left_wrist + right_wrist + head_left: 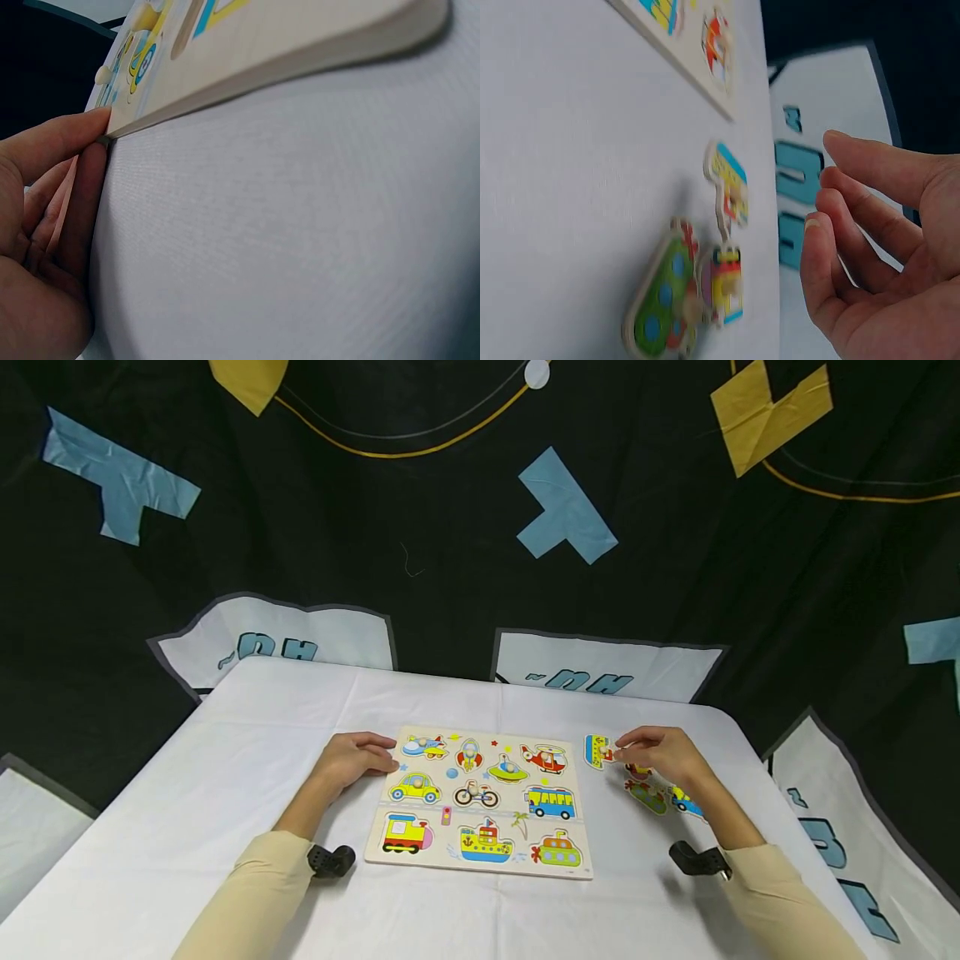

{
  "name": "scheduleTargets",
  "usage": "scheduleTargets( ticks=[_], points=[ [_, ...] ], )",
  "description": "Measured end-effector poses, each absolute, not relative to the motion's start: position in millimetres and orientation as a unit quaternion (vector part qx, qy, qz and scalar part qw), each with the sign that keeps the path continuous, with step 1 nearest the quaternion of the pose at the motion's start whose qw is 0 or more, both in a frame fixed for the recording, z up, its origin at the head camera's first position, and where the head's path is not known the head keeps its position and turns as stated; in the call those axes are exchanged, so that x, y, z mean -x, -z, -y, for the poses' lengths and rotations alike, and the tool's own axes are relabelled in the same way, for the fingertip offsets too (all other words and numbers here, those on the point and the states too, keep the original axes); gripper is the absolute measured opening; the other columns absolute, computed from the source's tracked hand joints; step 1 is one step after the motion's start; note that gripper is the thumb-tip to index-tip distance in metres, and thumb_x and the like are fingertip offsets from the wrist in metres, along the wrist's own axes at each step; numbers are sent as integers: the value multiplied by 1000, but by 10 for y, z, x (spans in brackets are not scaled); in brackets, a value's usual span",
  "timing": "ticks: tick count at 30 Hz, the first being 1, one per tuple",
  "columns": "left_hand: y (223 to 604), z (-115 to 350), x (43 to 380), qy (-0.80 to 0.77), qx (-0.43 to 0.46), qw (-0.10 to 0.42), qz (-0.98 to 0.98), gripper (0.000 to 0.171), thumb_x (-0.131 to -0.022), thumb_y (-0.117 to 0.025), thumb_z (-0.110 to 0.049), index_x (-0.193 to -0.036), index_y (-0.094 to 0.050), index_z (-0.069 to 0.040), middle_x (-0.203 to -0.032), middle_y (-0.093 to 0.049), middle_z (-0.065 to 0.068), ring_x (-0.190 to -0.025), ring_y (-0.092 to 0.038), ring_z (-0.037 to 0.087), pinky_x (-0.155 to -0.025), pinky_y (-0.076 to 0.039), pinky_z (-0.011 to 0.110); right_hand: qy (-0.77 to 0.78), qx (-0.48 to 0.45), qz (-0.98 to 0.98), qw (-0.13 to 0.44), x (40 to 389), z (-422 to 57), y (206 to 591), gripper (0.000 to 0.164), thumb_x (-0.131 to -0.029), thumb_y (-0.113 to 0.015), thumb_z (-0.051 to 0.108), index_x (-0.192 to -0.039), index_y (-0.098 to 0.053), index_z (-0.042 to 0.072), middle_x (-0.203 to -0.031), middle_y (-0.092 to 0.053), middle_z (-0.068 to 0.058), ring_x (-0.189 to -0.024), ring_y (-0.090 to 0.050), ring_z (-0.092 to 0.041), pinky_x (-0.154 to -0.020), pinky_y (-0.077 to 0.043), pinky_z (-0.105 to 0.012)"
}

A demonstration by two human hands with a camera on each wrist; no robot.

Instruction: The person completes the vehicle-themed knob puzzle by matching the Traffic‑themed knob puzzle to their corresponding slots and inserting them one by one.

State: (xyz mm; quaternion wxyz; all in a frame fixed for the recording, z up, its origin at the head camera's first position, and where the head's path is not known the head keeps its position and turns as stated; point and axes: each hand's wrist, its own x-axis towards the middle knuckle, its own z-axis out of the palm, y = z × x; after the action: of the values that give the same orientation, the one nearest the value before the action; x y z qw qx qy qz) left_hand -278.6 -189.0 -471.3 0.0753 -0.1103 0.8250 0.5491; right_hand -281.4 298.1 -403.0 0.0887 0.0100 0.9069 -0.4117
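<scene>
A wooden puzzle board (pixel 480 810) with vehicle pictures lies on the white table. At its upper left edge, my left hand (pixel 360 758) holds the rim between thumb and finger; the left wrist view shows these fingertips (pixel 91 127) close together there. My right hand (pixel 667 753) hovers beside the ship piece (pixel 597 752), right of the board. Its thumb and fingers stand apart with nothing between them in the right wrist view. Near this hand lie a train piece (pixel 724 285), a green submarine piece (pixel 660 307) and a bus piece (pixel 686 803), partly hidden by the hand.
The white tablecloth (pixel 300 910) reaches to a dark patterned curtain (pixel 450 568) behind the table. Black wrist devices sit on the left wrist (pixel 332 862) and right wrist (pixel 699 860). A small round knob (pixel 103 75) stands up near the board's corner.
</scene>
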Motion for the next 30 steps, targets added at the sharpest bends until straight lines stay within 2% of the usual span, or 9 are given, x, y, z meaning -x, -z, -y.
scheduleTargets(
  ticks=[4,10,17,26,30],
  points=[
    [4700,1891,2781,-555,101,75,-822,46,-80,-85,-16,-123,-71,-6,-83,-76,0,-79,-69,13,-73,-52,23,412,-15,-907,90,2780,-3157,4013,44,-92,-75,34,-124,-69,4,-109,-74,-11,-106,-63,-34,-90,-51,-44],
    [4703,1900,2782,-556,96,73,-822,46,-80,-85,-15,-123,-71,-6,-83,-76,0,-78,-69,12,-73,-52,23,405,-26,-910,87,2725,-3389,4029,48,-95,-71,34,-129,-66,2,-119,-71,-16,-111,-63,-35,-97,-51,-49],
    [4714,1901,2776,-553,89,72,-825,47,-79,-85,-16,-123,-71,-6,-83,-76,0,-77,-68,12,-72,-52,23,394,-82,-911,93,2651,-3640,4127,53,-95,-69,40,-133,-63,5,-138,-59,-23,-114,-59,-36,-95,-49,-52],
    [4702,1889,2776,-550,98,75,-826,46,-80,-84,-17,-123,-71,-6,-84,-76,0,-78,-69,13,-73,-51,23,388,-130,-908,87,2562,-3899,4289,54,-94,-69,41,-133,-63,4,-140,-56,-27,-119,-52,-38,-95,-44,-53],
    [4705,1889,2776,-553,99,74,-824,46,-80,-84,-17,-123,-70,-6,-84,-76,0,-79,-69,13,-74,-51,23,396,-152,-900,98,2537,-3987,4358,53,-93,-70,40,-132,-64,5,-143,-54,-27,-119,-53,-38,-95,-44,-54]
  ],
)
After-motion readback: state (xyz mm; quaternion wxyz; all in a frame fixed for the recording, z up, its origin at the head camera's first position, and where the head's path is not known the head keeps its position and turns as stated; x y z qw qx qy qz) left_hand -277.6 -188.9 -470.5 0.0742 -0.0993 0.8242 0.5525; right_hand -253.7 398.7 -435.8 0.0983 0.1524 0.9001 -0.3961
